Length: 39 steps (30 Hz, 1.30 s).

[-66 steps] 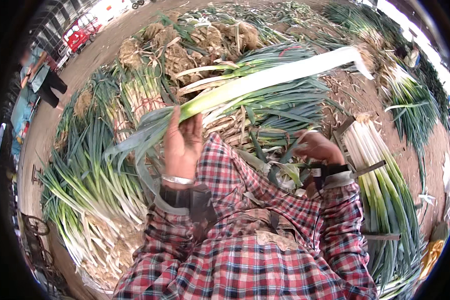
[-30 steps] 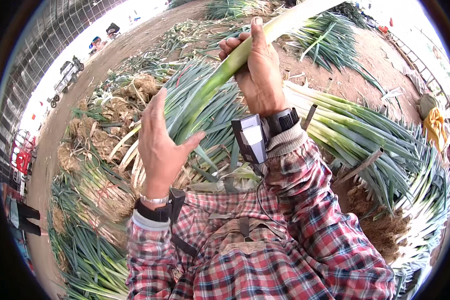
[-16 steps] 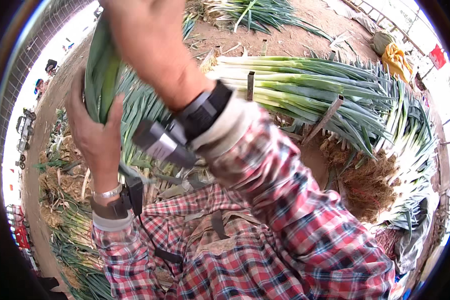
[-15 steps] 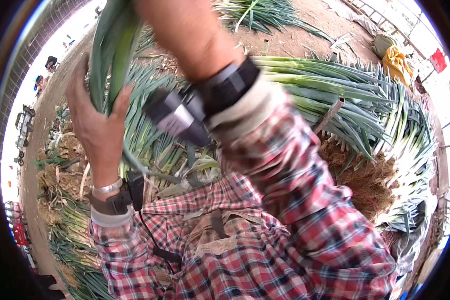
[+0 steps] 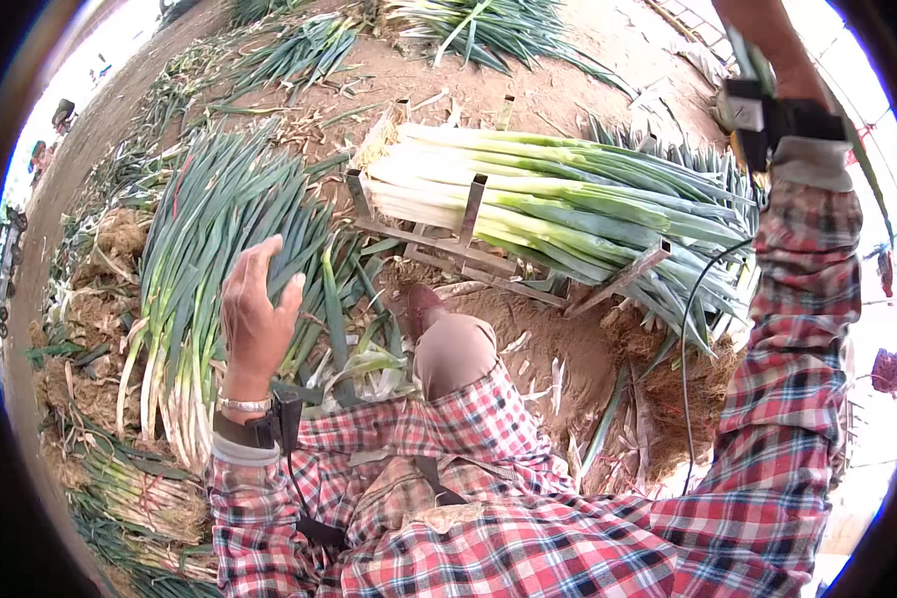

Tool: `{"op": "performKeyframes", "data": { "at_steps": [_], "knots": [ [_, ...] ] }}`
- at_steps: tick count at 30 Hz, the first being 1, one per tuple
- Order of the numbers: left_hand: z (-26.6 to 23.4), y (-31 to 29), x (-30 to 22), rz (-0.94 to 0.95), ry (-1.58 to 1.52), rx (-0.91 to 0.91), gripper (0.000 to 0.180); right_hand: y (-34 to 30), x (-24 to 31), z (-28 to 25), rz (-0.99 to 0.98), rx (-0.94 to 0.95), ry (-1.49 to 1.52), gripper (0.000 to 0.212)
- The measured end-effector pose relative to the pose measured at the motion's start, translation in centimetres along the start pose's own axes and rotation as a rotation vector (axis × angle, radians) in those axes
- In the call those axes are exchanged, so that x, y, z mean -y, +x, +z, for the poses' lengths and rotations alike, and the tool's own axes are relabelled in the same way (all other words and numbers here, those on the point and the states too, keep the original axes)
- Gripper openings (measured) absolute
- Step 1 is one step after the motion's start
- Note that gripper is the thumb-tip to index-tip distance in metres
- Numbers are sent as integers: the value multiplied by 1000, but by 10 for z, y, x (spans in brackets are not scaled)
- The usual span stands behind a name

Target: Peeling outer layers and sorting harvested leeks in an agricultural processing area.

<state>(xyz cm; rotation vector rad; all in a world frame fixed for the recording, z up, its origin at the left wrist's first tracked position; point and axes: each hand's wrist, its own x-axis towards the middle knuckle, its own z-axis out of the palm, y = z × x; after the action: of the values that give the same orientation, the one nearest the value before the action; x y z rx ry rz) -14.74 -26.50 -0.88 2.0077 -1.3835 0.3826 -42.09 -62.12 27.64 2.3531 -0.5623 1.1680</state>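
Observation:
My left hand [image 5: 254, 324] is raised above a heap of long leeks [image 5: 234, 219], fingers and thumb apart, with nothing in it. Stretched far to the upper right, my right hand [image 5: 772, 40] is cut off by the picture's edge, so its fingers are hidden. Strips of green leaf show beside it and behind its wrist; whether it grips them is unclear. In front of me a thick bundle of leeks [image 5: 548, 194] lies across a metal rack [image 5: 473, 209], white root ends to the left and green leaves to the right.
More leeks [image 5: 488, 30] lie on the dirt ground at the back. Rooty bundles [image 5: 145, 498] are piled at the lower left. Brown root clumps [image 5: 693, 389] sit right of my knee [image 5: 453, 349]. Upright rack posts stick up around the bundle. A cable hangs from my right wrist.
My right arm has swung from the upper middle to the far upper right. The green leaves have left my left hand, which has dropped lower and opened. The racked bundle is now uncovered.

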Motion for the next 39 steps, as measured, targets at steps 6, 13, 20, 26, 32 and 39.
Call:
{"op": "performKeyframes", "data": {
  "at_steps": [6, 13, 20, 26, 32, 39],
  "knots": [
    [53, -4, 57, -194, -32, 231, 42, -112, -34, 157, 74, 469, -156, 41],
    [101, 4, 90, -266, -133, 371, 41, -160, -13, 206, 306, 1019, -43, 45],
    [132, 19, 85, -236, -249, 482, 40, -222, -19, 252, 224, 1107, -24, 50],
    [152, 24, 83, -225, -312, 524, 39, -252, 0, 274, 196, 1195, 14, 46],
    [157, 16, 85, -285, -300, 606, 39, -264, 14, 276, 115, 1164, 99, 51],
    [194, 55, 84, -124, -277, 458, 40, -268, 10, 263, 100, 1195, 92, 61]
  ]
}}
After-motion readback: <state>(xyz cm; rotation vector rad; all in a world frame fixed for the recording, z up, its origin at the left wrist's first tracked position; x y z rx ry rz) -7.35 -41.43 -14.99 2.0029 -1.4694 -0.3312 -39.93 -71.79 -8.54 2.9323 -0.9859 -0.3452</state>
